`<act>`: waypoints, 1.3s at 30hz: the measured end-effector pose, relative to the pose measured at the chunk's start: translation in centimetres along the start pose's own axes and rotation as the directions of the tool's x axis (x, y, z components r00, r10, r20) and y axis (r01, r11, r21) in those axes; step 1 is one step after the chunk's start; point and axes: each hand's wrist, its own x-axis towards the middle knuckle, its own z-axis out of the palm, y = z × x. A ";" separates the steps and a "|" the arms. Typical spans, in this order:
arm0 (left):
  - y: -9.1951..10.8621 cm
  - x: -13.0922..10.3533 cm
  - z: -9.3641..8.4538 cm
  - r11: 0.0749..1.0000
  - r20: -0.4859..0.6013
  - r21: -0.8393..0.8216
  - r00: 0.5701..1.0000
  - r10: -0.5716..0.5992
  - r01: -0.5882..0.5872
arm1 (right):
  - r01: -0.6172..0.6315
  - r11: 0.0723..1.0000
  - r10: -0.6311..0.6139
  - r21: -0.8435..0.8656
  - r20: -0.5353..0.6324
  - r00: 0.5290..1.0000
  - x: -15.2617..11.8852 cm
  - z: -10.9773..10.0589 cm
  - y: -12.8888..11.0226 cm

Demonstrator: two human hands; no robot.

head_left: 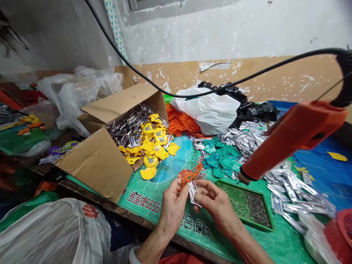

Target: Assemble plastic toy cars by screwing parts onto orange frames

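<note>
My left hand is closed, its thumb and fingers pinching an openwork orange plastic part. My right hand grips a shiny silver part shaped like a small flat plate with cut-outs. Both parts meet between the fingertips, above the green printed sheet on the table; whether they are joined I cannot tell. To the right of my right hand lies a green perforated tray with many small dark screws heaped at its right side. Teal plastic parts are piled just beyond the hands.
A red power screwdriver hangs from a black cable at right. An open cardboard box at left spills silver and yellow parts. Behind are orange parts and a white bag. Silver pieces lie at right.
</note>
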 end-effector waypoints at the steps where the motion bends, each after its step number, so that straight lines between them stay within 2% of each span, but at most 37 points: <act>1: 0.0 0.0 0.0 1.000 0.003 -0.002 1.000 -0.012 0.012 | -0.001 1.000 0.001 0.000 0.009 1.000 -0.1 -0.1 0.0; 5: 0.1 -0.1 -0.1 0.999 0.009 -0.022 0.999 -0.035 0.036 | -0.007 1.000 0.007 0.004 0.018 1.000 -0.1 -0.1 0.1; 9: 0.2 -0.1 -0.2 0.999 0.005 -0.044 1.000 -0.009 0.009 | 0.008 1.000 -0.010 -0.030 -0.064 0.998 0.0 -0.1 0.1; 13: 0.2 -0.2 -0.1 0.985 0.052 -0.147 0.995 -0.081 0.088 | 0.034 0.997 -0.039 -0.070 -0.077 0.996 0.1 -0.2 0.2; 15: 0.1 -0.2 -0.2 0.975 0.062 -0.184 0.992 -0.111 0.121 | 0.142 0.968 -0.160 -0.208 -0.070 0.985 0.1 -0.5 0.1; 16: 0.0 -0.2 -0.3 0.972 0.063 -0.190 0.990 -0.126 0.136 | 0.246 0.911 -0.279 -0.331 -0.057 0.958 0.1 -0.7 0.1; 17: 0.0 -0.3 -0.3 0.971 0.061 -0.188 0.988 -0.142 0.151 | 0.369 0.801 -0.428 -0.472 -0.020 0.904 0.0 -1.0 0.0; 18: -0.1 -0.3 -0.4 0.970 0.060 -0.181 0.986 -0.157 0.165 | 0.485 0.630 -0.580 -0.606 0.048 0.813 0.0 -1.2 0.0; 20: -0.1 -0.4 -0.6 0.967 0.080 -0.165 0.980 -0.184 0.195 | 0.599 0.203 -0.776 -0.775 0.246 0.581 0.0 -1.5 -0.2; 21: 0.0 -0.5 -0.7 0.964 0.105 -0.164 0.976 -0.192 0.208 | 0.596 0.016 -0.809 -0.803 0.340 0.480 0.0 -1.6 -0.2; 22: 0.0 -0.6 -0.8 0.961 0.141 -0.168 0.970 -0.197 0.219 | 0.568 -0.127 -0.814 -0.813 0.413 0.409 -0.1 -1.7 -0.2; 23: 0.2 -0.8 -0.8 0.958 0.182 -0.174 0.963 -0.198 0.230 | 0.536 -0.231 -0.805 -0.812 0.469 0.363 -0.2 -1.7 -0.1; 24: 0.3 -0.9 -0.8 0.956 0.221 -0.175 0.956 -0.194 0.234 | 0.512 -0.301 -0.789 -0.804 0.512 0.339 -0.3 -1.6 -0.1; 26: 0.5 -1.2 -0.9 0.960 0.284 -0.160 0.942 -0.179 0.231 | 0.501 -0.367 -0.758 -0.783 0.564 0.327 -0.6 -1.6 0.0; 30: 0.5 -1.4 -1.3 0.964 0.315 -0.127 0.931 -0.184 0.234 | 0.504 -0.362 -0.720 -0.784 0.579 0.383 -1.1 -1.6 0.0; 32: 0.4 -1.4 -1.5 0.965 0.290 -0.119 0.938 -0.190 0.232 | 0.513 -0.316 -0.718 -0.798 0.554 0.420 -1.3 -1.7 -0.1; 35: 0.4 -1.5 -1.4 0.979 0.256 -0.071 0.952 -0.169 0.193 | 0.556 -0.199 -0.727 -0.807 0.502 0.469 -1.4 -1.9 -0.4; 37: 0.5 -1.6 -1.2 0.991 0.236 0.006 0.963 -0.132 0.134 | 0.549 -0.135 -0.753 -0.825 0.446 0.485 -1.6 -2.0 -0.5; 39: 0.7 -1.7 -1.2 0.990 0.228 0.137 0.972 -0.055 0.024 | 0.516 -0.104 -0.773 -0.850 0.395 0.497 -1.7 -2.1 -0.7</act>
